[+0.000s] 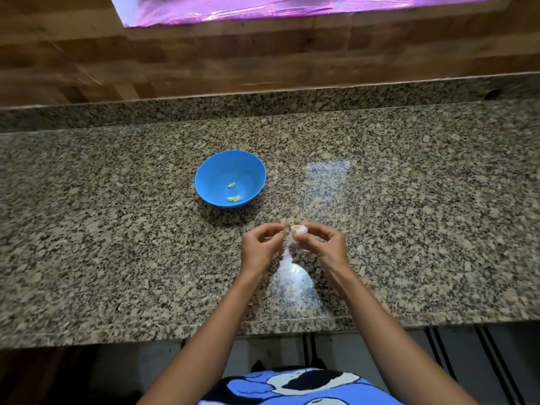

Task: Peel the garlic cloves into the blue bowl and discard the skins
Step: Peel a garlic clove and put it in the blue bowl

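- Nearest: clear plastic bag (292,280) lies on the bench (117,229) btwn the two forearms. Its twisted neck runs up twd the hands; can't tell if a finger holds it.
- Left hand (258,248): fingers curled, tips pinching the left side of the garlic (296,230), seemingly at a loose flap of skin.
- Right hand (328,244): also clenched on the garlic, thumb & forefinger gripping its right side. Both hands are raised just above the bench.
- Garlic: pale, partly papery, held btwn the two sets of fingertips, nearer than the bowl & a bit to its right. One clove or a small cluster? Too small to tell.
- Step in hand, prob.: stripping the skin. To do it well, hold the garlic firm w/ the right hand, pull the flap w/ the left from tip to root, and don't crush it. Peel over the bag so the skins land there, not on the bench.
- Blue bowl (216,176): farther back, left of the hands, upright. Three peeled cloves (233,198) inside, so the task is partway, I'd say.
- Farthest: wood-panel wall (175,62) & a pink shiny sheet (263,7) at the top.
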`<state>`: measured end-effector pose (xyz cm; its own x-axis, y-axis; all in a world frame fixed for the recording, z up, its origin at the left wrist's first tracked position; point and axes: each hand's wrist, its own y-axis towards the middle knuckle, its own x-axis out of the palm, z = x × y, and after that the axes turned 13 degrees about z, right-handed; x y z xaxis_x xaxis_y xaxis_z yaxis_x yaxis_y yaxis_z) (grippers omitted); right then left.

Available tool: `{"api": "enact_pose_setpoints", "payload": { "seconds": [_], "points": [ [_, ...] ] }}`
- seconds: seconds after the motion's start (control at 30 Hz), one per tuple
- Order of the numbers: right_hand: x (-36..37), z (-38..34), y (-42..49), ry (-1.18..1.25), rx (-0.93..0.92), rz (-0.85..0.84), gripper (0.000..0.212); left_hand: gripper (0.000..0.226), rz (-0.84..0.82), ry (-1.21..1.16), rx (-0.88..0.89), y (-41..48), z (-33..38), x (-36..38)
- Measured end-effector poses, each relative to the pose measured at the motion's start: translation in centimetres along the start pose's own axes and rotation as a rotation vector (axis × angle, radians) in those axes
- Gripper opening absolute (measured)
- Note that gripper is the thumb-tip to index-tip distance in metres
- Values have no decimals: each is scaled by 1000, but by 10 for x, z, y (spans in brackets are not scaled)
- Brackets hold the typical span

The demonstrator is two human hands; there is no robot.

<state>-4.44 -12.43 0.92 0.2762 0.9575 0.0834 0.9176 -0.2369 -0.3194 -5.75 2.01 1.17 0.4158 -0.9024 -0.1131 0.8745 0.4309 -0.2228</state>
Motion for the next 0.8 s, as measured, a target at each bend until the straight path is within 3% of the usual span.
{"api": "enact_pose_setpoints", "payload": {
  "seconds": [0.07, 0.13, 0.2, 0.3, 0.37, 0.43, 0.5, 0.63, 0.8],
  "points": [
    [-4, 3, 8, -275, -142, 70, 38, 18, 69, 154, -35, 8, -6, -10],
    [-12, 5, 14, -619, -337, 101, 39, 19, 57, 520, 209, 16, -14, -22],
    [-18, 9, 16, -803, -459, 76, 38, 17, -35, 726, 436, 20, -20, -28],
    [-22, 20, 17, -902, -512, 43, 45, 17, -72, 755, 472, 23, -26, -29],
    [-20, 26, 13, -978, -584, 120, 55, 20, -59, 772, 504, 26, -33, -31],
    [-13, 29, 4, -949, -690, 174, 56, 23, -56, 874, 666, 27, -41, -34],
    [-2, 33, -7, -860, -750, 120, 50, 25, -70, 934, 797, 29, -47, -36],
    [14, 42, -19, -730, -670, -38, 45, 17, -93, 917, 756, 31, -40, -34],
    [22, 39, -25, -646, -573, -40, 42, 17, -62, 763, 779, 30, -31, -33]
  ]
}}
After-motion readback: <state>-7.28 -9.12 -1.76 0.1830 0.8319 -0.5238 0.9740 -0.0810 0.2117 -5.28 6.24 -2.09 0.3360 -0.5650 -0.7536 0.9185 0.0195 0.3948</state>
